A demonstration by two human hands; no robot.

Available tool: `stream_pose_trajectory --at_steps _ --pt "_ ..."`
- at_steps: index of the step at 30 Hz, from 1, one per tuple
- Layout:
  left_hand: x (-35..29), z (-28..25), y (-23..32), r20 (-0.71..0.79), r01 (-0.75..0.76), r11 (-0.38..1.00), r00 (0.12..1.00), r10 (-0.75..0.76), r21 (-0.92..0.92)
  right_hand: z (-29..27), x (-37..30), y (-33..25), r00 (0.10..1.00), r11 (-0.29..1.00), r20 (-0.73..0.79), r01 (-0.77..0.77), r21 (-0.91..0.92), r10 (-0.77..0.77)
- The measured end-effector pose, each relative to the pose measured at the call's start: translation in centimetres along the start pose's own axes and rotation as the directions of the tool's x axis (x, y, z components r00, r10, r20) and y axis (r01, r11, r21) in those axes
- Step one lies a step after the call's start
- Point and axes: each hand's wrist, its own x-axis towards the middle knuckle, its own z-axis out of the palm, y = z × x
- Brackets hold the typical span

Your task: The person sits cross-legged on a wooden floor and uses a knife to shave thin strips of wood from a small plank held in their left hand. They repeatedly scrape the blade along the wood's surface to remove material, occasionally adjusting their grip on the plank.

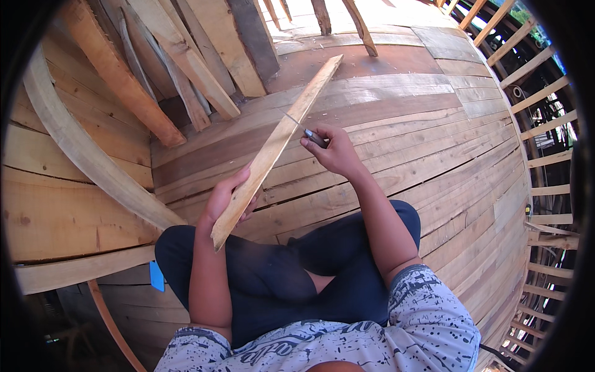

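Gripped the wooden slat (273, 149) at mid-frame, left hand (226, 195) wrapped around its lower end; right hand (334, 152) pinched a thin blade (307, 133) against its edge.

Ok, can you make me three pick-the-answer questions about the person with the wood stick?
1. Where does the left hand grip the long pale wooden slat?
A. near its lower end
B. at its far tip
C. nowhere

2. What colour is the small flat thing beside the knee?
A. red
B. blue
C. green

3. What is the right hand doing?
A. lying open
B. gripping a thin metal-bladed tool against the slat
C. resting on the knee

Answers: 1 A, fingers wrap the lower end. 2 B, plainly blue. 3 B, fingers are closed on its handle.
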Motion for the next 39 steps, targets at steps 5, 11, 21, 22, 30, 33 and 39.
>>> stream_pose_trajectory --at_steps 5,11,21,22,30,33,39 --pt "0.5 0.6 -0.1 -0.031 -0.017 0.999 0.999 0.016 -0.035 1.6 -1.4 0.6 0.957 0.977 0.197 -0.203 -0.062 0.211" --pt "0.3 1.0 -0.2 -0.027 -0.039 0.997 0.999 0.038 -0.065 4.4 -2.8 -2.3 0.991 0.950 0.043 -0.106 -0.293 0.124" --pt "2.0 2.2 -1.0 -0.049 -0.009 0.995 0.999 0.004 -0.095 4.1 -1.0 0.5 0.979 0.891 -0.199 -0.061 -0.450 -0.033" --pt "2.3 2.0 -1.0 -0.060 -0.003 0.996 0.998 -0.002 -0.085 3.9 -0.8 0.6 0.979 0.883 -0.204 -0.070 -0.463 -0.030" --pt "0.9 2.6 -0.2 -0.134 -0.048 0.999 0.990 0.051 0.023 4.8 -2.9 -1.8 0.990 0.880 -0.143 -0.073 -0.469 0.007" --pt "0.8 2.2 -0.7 -0.133 -0.070 0.995 0.988 0.080 0.077 4.7 -2.8 -2.3 0.988 0.848 -0.153 -0.083 -0.524 0.002" --pt "0.7 2.7 -1.4 -0.062 -0.124 0.988 0.990 0.130 0.094 0.4 1.1 4.0 0.918 0.817 -0.325 -0.363 -0.448 0.229"
